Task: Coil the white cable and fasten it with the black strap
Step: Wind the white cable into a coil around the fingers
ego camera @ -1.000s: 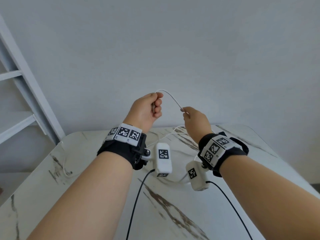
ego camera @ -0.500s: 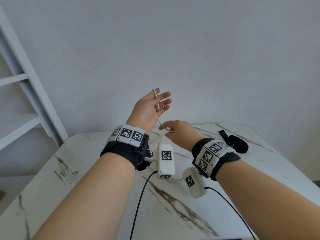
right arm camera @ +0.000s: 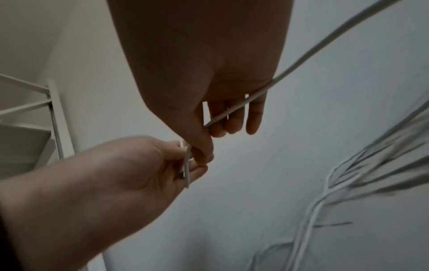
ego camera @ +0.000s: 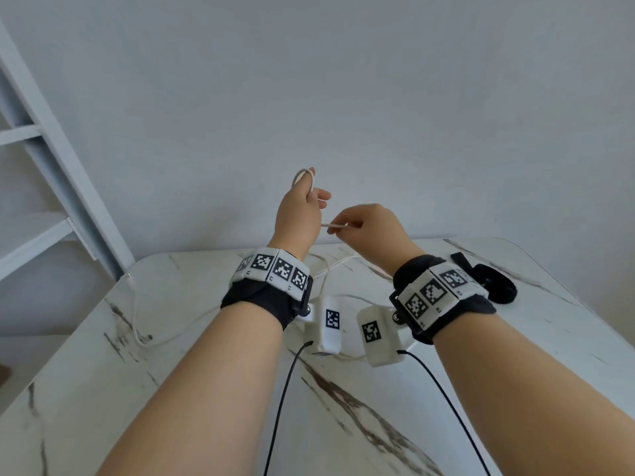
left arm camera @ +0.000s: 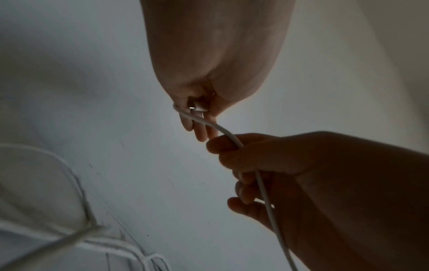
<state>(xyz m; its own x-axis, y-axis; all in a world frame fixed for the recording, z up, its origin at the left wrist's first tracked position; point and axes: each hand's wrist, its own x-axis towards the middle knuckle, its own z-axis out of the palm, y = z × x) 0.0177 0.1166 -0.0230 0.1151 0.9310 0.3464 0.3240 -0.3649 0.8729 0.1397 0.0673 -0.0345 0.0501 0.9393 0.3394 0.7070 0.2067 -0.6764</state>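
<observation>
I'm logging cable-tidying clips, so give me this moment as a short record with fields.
left hand: raised, holds a small loop of the white cable
right hand: pinches the cable close beside the left hand
rest of cable: trails loose on the marble table
black strap: lies on the table, untouched
stage: coiling just begun

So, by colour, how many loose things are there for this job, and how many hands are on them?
White: 1, the cable
Black: 1, the strap, lying on the table
Hands: 2, left hand and right hand, both holding the cable
Total: 4
</observation>
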